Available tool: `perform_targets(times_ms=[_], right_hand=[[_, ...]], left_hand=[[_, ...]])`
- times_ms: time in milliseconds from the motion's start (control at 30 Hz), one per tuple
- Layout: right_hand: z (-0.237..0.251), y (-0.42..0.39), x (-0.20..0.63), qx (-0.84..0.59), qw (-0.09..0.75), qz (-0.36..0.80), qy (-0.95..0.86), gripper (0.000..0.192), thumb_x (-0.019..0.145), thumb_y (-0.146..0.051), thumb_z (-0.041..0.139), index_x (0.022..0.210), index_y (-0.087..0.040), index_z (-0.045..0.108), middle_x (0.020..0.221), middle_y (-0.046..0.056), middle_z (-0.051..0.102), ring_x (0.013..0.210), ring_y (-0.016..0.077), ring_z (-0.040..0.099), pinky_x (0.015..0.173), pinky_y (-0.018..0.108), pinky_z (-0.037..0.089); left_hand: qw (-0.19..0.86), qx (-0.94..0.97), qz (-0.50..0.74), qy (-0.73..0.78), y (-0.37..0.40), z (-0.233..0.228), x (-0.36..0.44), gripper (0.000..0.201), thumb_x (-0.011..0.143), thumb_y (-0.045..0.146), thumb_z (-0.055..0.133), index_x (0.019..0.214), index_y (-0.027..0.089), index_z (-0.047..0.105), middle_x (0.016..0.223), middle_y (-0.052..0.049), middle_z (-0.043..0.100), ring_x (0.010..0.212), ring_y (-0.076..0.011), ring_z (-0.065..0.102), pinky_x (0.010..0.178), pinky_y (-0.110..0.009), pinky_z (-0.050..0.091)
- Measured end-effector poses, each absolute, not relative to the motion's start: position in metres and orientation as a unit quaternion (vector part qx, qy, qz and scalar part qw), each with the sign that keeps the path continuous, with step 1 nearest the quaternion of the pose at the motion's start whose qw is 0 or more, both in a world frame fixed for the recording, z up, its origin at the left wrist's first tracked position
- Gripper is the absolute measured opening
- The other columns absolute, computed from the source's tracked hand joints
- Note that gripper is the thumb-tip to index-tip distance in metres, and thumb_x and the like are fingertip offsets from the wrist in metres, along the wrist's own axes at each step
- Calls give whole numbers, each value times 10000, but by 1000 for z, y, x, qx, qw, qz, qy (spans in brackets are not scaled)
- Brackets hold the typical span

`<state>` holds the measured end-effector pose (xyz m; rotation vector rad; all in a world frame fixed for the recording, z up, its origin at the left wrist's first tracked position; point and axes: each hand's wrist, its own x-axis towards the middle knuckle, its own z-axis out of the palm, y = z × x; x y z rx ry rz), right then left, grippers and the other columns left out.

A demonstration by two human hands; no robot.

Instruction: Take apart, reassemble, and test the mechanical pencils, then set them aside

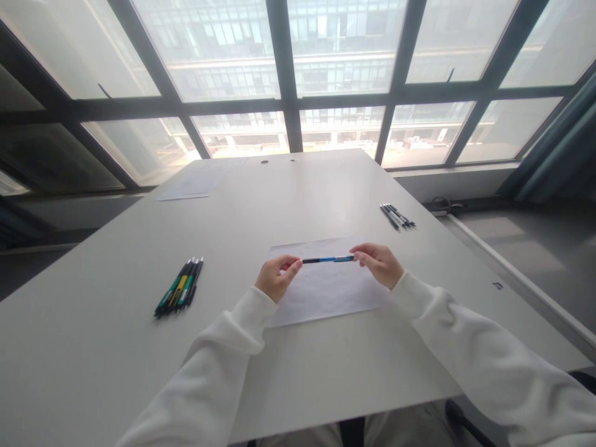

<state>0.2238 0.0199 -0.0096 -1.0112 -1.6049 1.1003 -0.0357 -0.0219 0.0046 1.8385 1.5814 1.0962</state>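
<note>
A blue and black pen (pixel 327 259) is held level between my two hands, above a white sheet of paper (pixel 326 292). My left hand (pixel 277 277) pinches the pen's black end between thumb and fingers. At the other end, by the clip, my right hand (pixel 376 263) grips it with the fingertips. The sheet lies flat on the table beneath both hands. Off to the left of my left hand rests a bunch of pens (pixel 179 288) with green, yellow and black barrels. Several dark and silver pens (pixel 397 216) lie beyond my right hand.
The white table (pixel 139 372) reaches to the windows. More paper (pixel 190 183) lies at its far left. Two small dark round things (pixel 264 162) sit near the far edge. A small dark mark or item (pixel 498 285) is near the right edge. A curtain (pixel 554 149) hangs at right.
</note>
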Motion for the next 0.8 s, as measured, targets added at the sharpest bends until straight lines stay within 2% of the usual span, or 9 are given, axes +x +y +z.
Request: perform_targets(times_ms=[133,267,400,600,733,800], right_hand=[[-9,23,225,-362,470,656,-467,161,700,-266,634,800,-145,674,663,39,629,611,121,562,640,277,461],[-7,20,225,-316,462,740,-373,115,708,-209,642,801,-149,672,702,37,646,675,114,595,715,264,473],[-9,19,224,-283,461,768,-344,109,729,-213,636,819,-160,665,740,32,659,721,117,613,768,264,472],[-11,21,221,-279,470,771,-326,98,753,-224,609,821,-173,658,721,17,648,707,101,601,762,238,471],[-2,10,213,-248,452,774,-367,353,811,-469,472,909,-177,645,747,38,629,708,131,585,726,289,476],[1,2,207,-234,442,745,-440,365,781,-465,521,983,-180,626,714,31,614,669,137,570,676,300,469]], left_hand=[[235,677,382,584,-20,0,-38,298,751,412,533,785,148,665,727,-36,681,690,-163,612,669,-258,470],[206,707,361,572,-20,-6,-38,284,753,410,533,804,163,663,749,-33,679,707,-162,609,691,-268,469],[183,734,358,548,-22,-5,-35,256,765,388,534,813,167,653,762,-35,668,726,-157,601,673,-254,468],[171,742,367,534,-28,2,-29,230,773,368,539,809,165,642,761,-37,662,715,-156,600,627,-239,471],[175,760,381,497,-30,9,-23,199,783,335,541,794,166,646,776,-45,659,722,-154,599,680,-259,474],[185,779,381,463,-31,12,-19,182,787,313,543,810,170,653,799,-56,657,750,-160,600,712,-275,472]])
